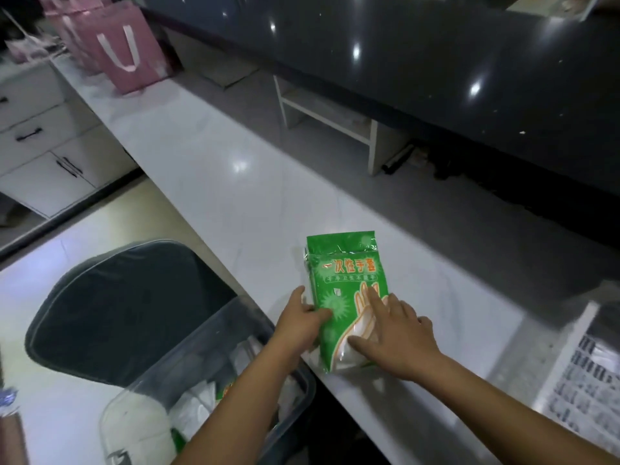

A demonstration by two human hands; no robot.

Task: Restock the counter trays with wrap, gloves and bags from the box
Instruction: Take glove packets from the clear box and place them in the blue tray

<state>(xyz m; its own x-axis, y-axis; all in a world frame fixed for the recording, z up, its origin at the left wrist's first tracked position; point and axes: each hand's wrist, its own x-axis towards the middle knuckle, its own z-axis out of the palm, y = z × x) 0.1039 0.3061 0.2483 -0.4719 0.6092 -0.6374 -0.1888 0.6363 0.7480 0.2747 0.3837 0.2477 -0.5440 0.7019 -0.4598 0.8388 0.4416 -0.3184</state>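
A green pack of disposable gloves [345, 280] lies flat on the white counter [208, 156], near its front edge. My left hand [303, 322] grips the pack's left edge, thumb on top. My right hand [399, 333] presses flat on the pack's lower right part, fingers spread. Below the counter edge stands a clear plastic box [201, 380] with white bags and another green pack inside. A white slotted tray [583, 391] sits on the counter at the right edge.
A dark padded chair seat [127, 307] stands left of the box. Pink paper gift bags [127, 48] stand at the far end of the counter. A raised dark counter top [436, 62] runs along the back, with a white shelf unit [328, 119] beneath it.
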